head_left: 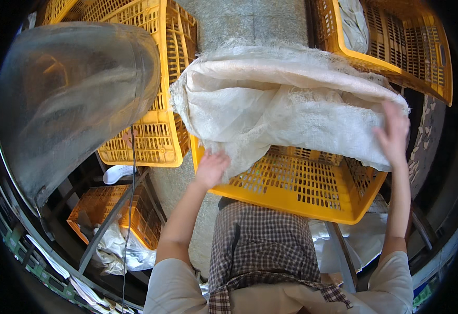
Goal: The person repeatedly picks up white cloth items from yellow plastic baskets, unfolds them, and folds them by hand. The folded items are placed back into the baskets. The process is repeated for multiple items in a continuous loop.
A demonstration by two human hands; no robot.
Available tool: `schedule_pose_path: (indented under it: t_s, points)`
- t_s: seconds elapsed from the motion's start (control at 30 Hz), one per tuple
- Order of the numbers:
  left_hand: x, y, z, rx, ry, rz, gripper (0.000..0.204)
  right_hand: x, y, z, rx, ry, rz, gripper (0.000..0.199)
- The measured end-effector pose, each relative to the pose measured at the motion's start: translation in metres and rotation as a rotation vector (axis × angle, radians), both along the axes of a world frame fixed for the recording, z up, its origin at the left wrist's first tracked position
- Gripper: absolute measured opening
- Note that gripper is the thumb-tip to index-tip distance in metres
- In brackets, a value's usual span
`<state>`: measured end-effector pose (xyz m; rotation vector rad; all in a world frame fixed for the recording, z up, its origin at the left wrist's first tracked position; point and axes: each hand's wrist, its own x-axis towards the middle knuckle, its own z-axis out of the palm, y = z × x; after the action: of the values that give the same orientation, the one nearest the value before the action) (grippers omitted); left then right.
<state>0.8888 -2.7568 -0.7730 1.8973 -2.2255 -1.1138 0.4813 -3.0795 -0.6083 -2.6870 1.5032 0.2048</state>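
A large white woven sack (291,112) with frayed edges is draped over the far part of a yellow plastic crate (297,199) right in front of me. At the sack's near left corner my left hand (213,168) is closed on the cloth beside the crate's left rim, its fingertips slightly blurred. On the sack's right end lies my right hand (394,133), thumb apart from the fingers and smeared a little by motion. The slotted crate floor shows below the sack's near edge; the sack hides the crate's far side.
More yellow crates (172,131) stand at the left, beside a big dull metal chute (77,99). Another crate (391,68) with white cloth sits at the far right. A white scoop (118,174) and an orange crate (111,209) are at the lower left. A thin cord (131,220) hangs there.
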Motion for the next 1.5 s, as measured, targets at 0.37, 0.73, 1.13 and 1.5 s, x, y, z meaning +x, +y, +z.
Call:
schedule_pose_path:
  t_s: [0.37, 0.73, 1.13, 1.5]
  points:
    - [0.015, 0.178, 0.007, 0.91, -0.299, 0.055, 0.057, -0.046, 0.144, -0.02, 0.397, 0.008, 0.348, 0.025]
    - [-0.091, 0.141, -0.054, 0.832, -0.231, 0.05, 0.067, -0.182, 0.193, 0.032, 0.633, 0.402, 0.366, 0.019]
    - [-0.097, 0.123, -0.046, 0.614, -0.055, 0.215, 0.066, -0.255, 0.226, 0.003, 0.751, 0.773, -0.053, 0.036]
    - [-0.125, 0.107, -0.069, 0.701, -0.088, 0.428, 0.059, -0.284, 0.193, -0.098, 0.714, 0.409, -0.418, 0.045]
